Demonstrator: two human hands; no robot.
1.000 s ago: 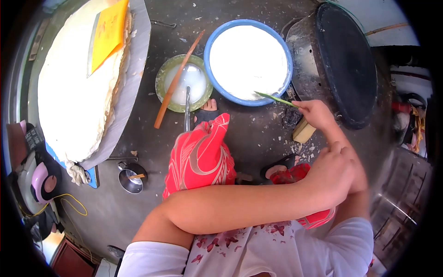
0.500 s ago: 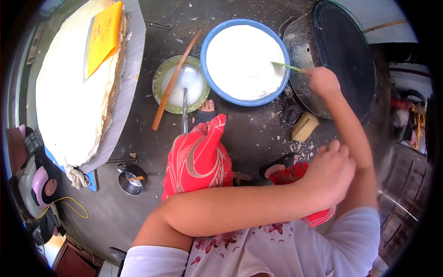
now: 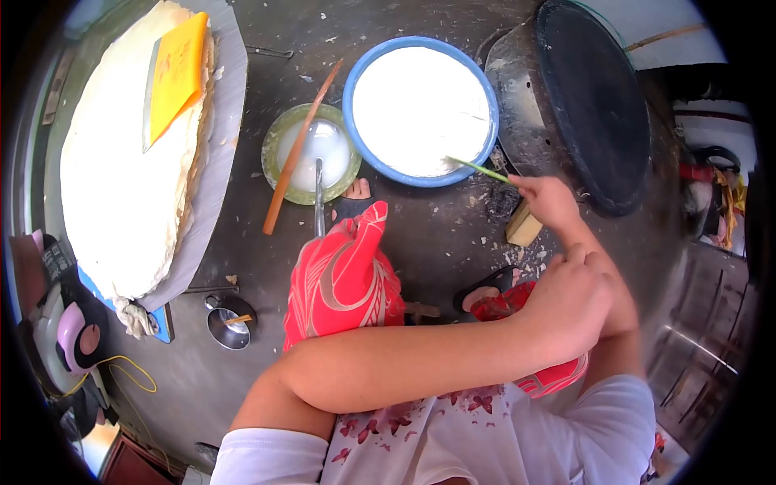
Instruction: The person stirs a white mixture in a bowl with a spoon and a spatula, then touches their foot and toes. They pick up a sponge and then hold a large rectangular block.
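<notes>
Stick (image 3: 478, 169), thin, green and probably light and bendy, reaches over the blue bowl's (image 3: 353, 121) rim; your right hand (image 3: 546, 200) pinches its near end, so grip lightly there.

**What we count on the floor**

We count two hands: the right hand (image 3: 550, 200) and the left hand (image 3: 570, 303). We see one green stick (image 3: 478, 169), one blue basin (image 3: 419, 109), one green bowl (image 3: 310, 153), one orange stick (image 3: 300, 148), one black griddle (image 3: 594, 101), one small metal cup (image 3: 229, 320) and one yellow card (image 3: 174, 73).
</notes>
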